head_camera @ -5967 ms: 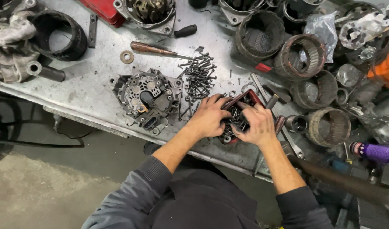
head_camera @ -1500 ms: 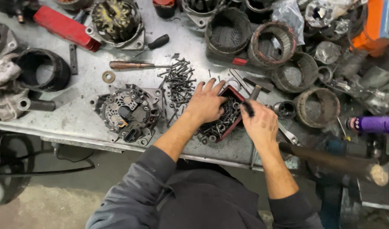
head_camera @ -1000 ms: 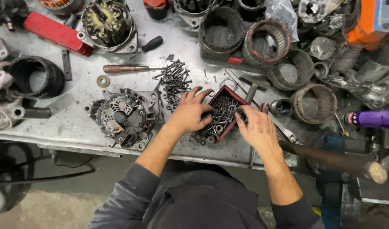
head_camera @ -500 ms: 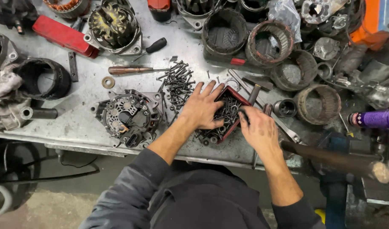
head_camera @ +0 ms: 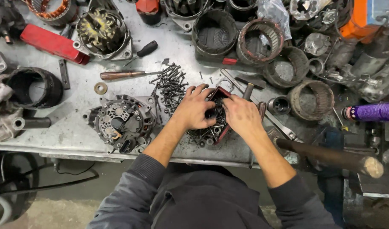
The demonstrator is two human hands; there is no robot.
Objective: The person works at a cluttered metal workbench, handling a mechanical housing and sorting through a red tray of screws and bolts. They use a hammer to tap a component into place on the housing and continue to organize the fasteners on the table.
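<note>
Grey metal worktop point(head_camera: 71, 135), scratched and oily, bare concrete floor point(head_camera: 41, 212) below its front edge. At centre sits a small red tray point(head_camera: 222, 127) full of screws and bolts. Both hands are in it: left hand point(head_camera: 194, 111) curled, fingers dug into the hardware, right hand point(head_camera: 242, 115) bent over it; whether either grips a piece I cannot tell. Left of the tray, an alternator housing point(head_camera: 120, 123); behind that, a loose bolt pile point(head_camera: 171, 82). Far right of the tray, a purple can point(head_camera: 372, 112) lies flat.

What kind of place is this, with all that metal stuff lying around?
Most likely a repair workshop for car alternators or electric motors. A grimy metal workbench holds an opened alternator, wound stator rings and a pile of long bolts, and both hands sort through a red tray of small parts.
</note>
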